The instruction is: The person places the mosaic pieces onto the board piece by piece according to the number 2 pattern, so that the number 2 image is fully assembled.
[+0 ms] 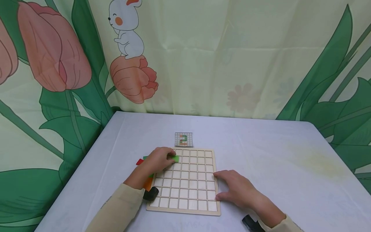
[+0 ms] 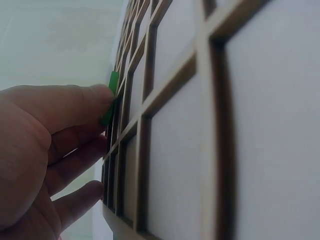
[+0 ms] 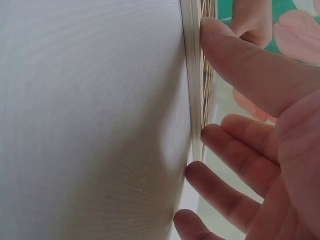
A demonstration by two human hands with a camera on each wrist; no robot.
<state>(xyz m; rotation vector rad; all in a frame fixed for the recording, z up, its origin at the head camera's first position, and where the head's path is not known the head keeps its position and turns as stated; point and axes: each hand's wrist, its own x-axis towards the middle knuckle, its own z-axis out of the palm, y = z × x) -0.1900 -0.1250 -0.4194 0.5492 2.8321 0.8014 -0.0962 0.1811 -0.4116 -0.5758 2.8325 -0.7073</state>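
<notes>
My left hand pinches a green tile at the upper left of a wooden grid board. In the left wrist view the green tile stands tilted between thumb and fingers, against the grid's slats. My right hand rests at the board's right edge, thumb and fingertips touching its rim, as the right wrist view also shows along the board's side. Partly hidden under the left arm, beside the board, lie a red piece and an orange piece, with bits of green.
A small card with a gridded, coloured figure lies just beyond the board's far edge. White cloth covers the table. A printed curtain hangs behind it. Each wrist wears a black camera.
</notes>
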